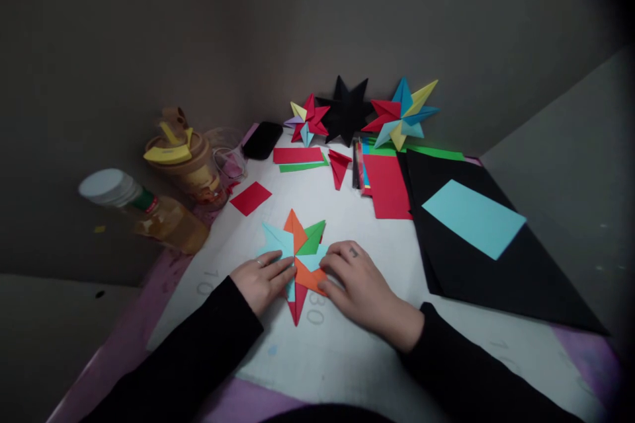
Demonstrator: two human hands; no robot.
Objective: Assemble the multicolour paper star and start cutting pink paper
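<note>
On the white sheet in front of me lies a folded paper star (300,242) with light blue, orange, green and red points. My left hand (262,281) rests on its left side, fingers stretched flat across the light blue folds near the centre. At the star's right side, my right hand (360,287) has its fingers curled over a light blue point and its thumb at the tip of an orange point. Its fingertips partly hide those points. A red paper rectangle (251,199) and a folded red piece (339,168) lie beyond the star.
Finished stars, one multicoloured (306,120), one black (346,111) and another multicoloured (403,115), lean against the wall. A bottle (149,211), a brown cup (188,165) and a phone (262,140) stand or lie left. Black sheets (476,264) with a light blue rectangle (473,218) lie right.
</note>
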